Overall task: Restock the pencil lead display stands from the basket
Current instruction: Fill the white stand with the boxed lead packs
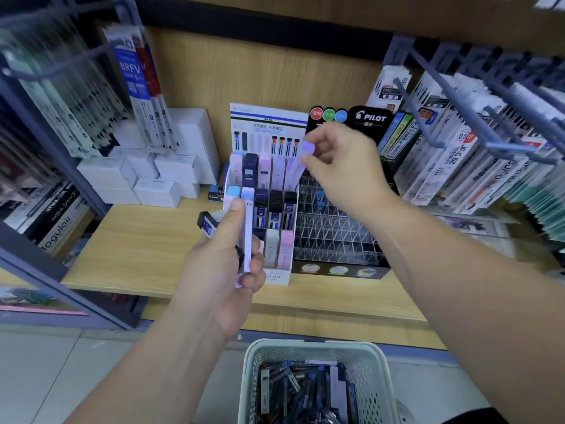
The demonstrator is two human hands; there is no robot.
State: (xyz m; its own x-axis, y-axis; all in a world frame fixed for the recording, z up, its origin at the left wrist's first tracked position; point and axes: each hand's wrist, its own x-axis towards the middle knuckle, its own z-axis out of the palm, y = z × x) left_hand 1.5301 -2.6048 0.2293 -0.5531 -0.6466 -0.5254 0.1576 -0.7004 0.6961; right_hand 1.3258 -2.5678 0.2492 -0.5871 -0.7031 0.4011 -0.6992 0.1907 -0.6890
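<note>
right hand point(342, 166) is pinching a lilac lead case point(297, 168) by its top, the case sitting at the right end of the white display stand point(275, 275) back row. left hand point(220, 270) grips a few cases, a pale case point(248, 228) upright and a dark case point(207, 223) poking out left. basket point(253, 377) with more leads is on the floor below the shelf point(128, 240)

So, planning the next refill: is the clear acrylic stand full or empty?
Nearly empty: the clear acrylic stand shows bare slots, with only two small blue items near its back.
</note>
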